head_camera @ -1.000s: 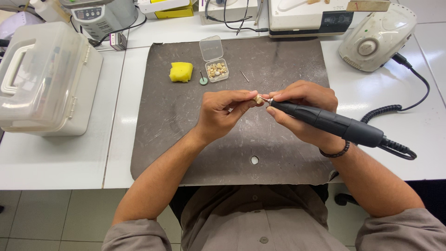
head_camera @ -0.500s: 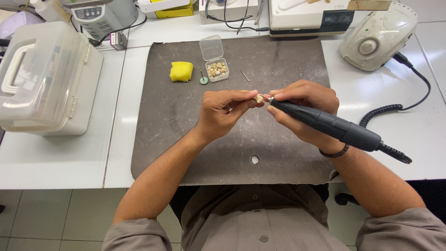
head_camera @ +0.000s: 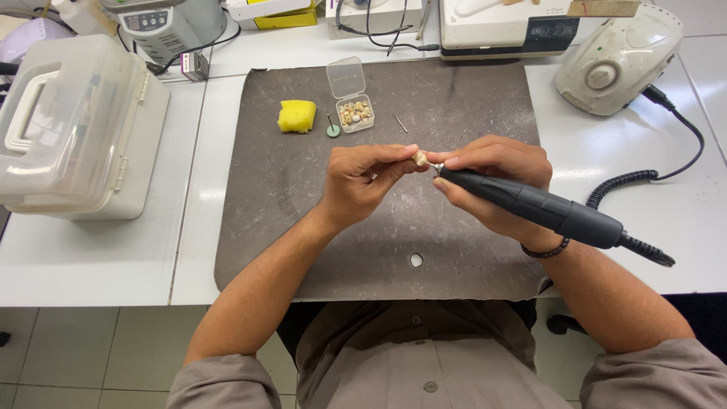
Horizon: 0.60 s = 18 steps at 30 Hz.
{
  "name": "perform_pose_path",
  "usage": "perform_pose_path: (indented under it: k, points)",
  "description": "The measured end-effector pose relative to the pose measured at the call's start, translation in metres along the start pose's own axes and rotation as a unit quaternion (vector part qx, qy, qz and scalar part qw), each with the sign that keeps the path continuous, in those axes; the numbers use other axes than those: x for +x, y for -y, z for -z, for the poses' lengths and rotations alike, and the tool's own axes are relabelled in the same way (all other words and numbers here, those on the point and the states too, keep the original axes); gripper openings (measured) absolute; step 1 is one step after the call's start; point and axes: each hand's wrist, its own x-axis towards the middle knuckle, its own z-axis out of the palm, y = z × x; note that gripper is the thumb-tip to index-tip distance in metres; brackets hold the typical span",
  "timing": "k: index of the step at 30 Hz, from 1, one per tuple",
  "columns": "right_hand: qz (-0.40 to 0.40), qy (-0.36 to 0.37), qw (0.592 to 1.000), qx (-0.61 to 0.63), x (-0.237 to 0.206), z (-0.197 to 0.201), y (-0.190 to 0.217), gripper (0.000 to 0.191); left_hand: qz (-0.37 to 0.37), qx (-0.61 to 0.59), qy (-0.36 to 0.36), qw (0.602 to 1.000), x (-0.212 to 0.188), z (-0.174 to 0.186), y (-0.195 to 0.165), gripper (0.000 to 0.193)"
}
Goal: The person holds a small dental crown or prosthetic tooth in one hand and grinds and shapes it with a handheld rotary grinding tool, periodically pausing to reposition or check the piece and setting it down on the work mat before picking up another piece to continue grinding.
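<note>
1. Head view: the left hand pinched a small cream-coloured piece between thumb and fingertips, above the dark mat
2. The right hand was clenched around a black handpiece, its tip touching the piece
3. A small clear box of similar pieces sat open near a yellow sponge, well apart from both hands

light: bright, even overhead | glare: white table | shadows: soft | focus: sharp
</note>
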Motion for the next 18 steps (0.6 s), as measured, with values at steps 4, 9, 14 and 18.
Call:
perform_pose_path:
  k: [4, 9, 14, 18]
  points:
    - [0.016, 0.002, 1.0, -0.002, 0.0007, -0.0005, -0.0001, 0.027, 0.003, -0.003, -0.002, 1.0, -0.0009, -0.0012, -0.0001, 0.024]
    - [0.006, 0.008, 1.0, 0.021, -0.0017, -0.0015, 0.0019, 0.027, -0.005, 0.008, -0.002, 1.0, -0.001, -0.0001, 0.0, 0.024]
    - [0.011, 0.004, 1.0, 0.023, -0.0006, -0.0003, -0.0023, 0.028, 0.0, 0.002, 0.005, 1.0, -0.0001, 0.0006, 0.001, 0.024]
    - [0.005, -0.009, 1.0, 0.006, -0.0014, -0.0014, 0.0003, 0.028, 0.001, -0.002, 0.003, 1.0, -0.0016, -0.0006, 0.0007, 0.024]
